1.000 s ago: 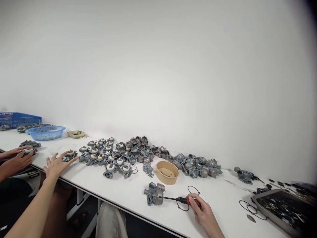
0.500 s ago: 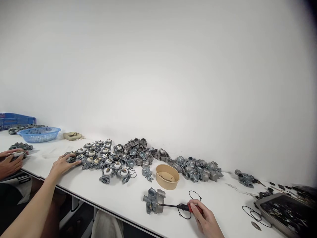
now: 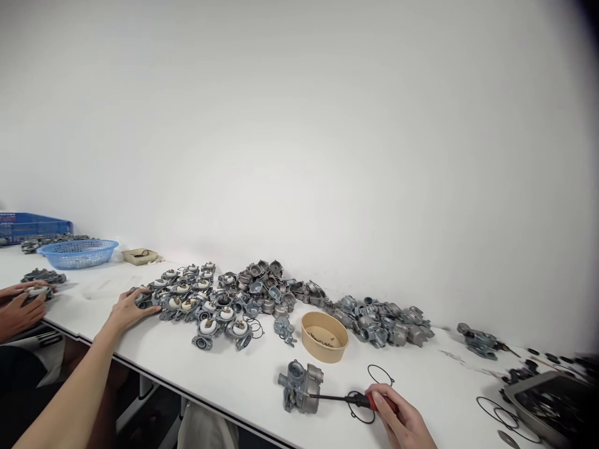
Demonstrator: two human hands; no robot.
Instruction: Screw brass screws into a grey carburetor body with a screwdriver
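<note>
My right hand [image 3: 403, 416] is closed around the red handle of a screwdriver [image 3: 360, 399]. The screwdriver's shaft points left, its tip at a carburetor [image 3: 299, 388] lying on the white table. At the left edge of a group of upturned carburetor bodies [image 3: 206, 327] with white floats, my left hand [image 3: 133, 310] has its fingers and thumb around one carburetor body [image 3: 143, 300]. Its fingertips are partly hidden. Thin black rubber rings [image 3: 360, 408] lie under the screwdriver and beside it.
A tan paper bowl [image 3: 324, 337] holds small screws. Behind are piles of float bowls [image 3: 264, 287] and metal parts [image 3: 384, 321]. To the right stands a metal tray [image 3: 547, 405]. A co-worker's hands [image 3: 23, 308] handle a part at far left, near a blue basket [image 3: 79, 254].
The view has shifted slightly, so most things appear further right. My left hand has edged a little right against the group. My right hand still holds the screwdriver at the carburetor.
</note>
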